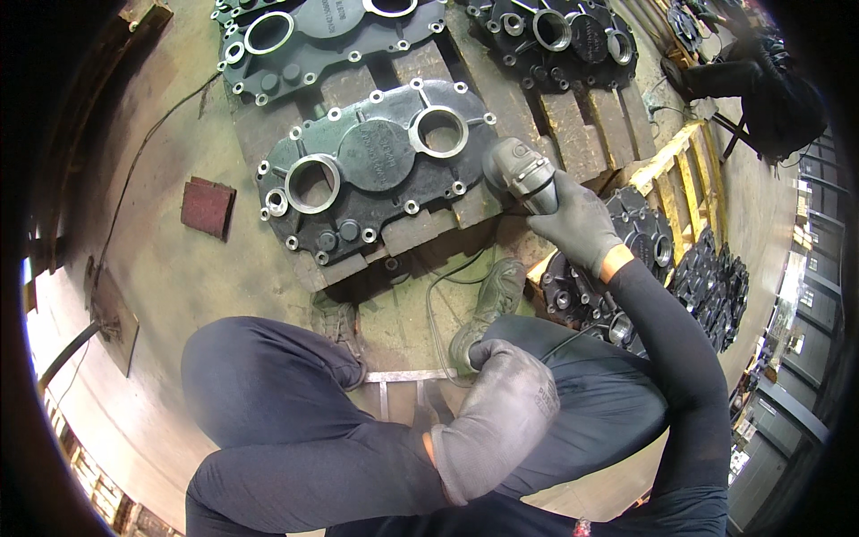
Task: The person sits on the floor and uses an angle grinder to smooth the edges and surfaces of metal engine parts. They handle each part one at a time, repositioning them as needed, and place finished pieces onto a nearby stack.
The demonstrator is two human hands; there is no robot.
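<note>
My right hand (586,224), in a grey glove, is wrapped round an angle grinder (526,172). The grinder's head is at the right end of a dark cast metal cover (376,157), which has two large ringed holes and small bolt holes along its rim. That cover lies on a wooden pallet (420,234) in front of me. Low over my right thigh, my left hand (510,407) is gloved and curled closed. Its fingers are mostly hidden, and a thin cable (431,309) runs close to it on both sides.
More cast covers lie beyond (327,40) and at the far right (573,40). Others are stacked by my right knee (644,233), near a yellowish wooden pallet (684,183). A dark red folded sheet (208,208) lies on the floor. Another person (761,85) is at the upper right.
</note>
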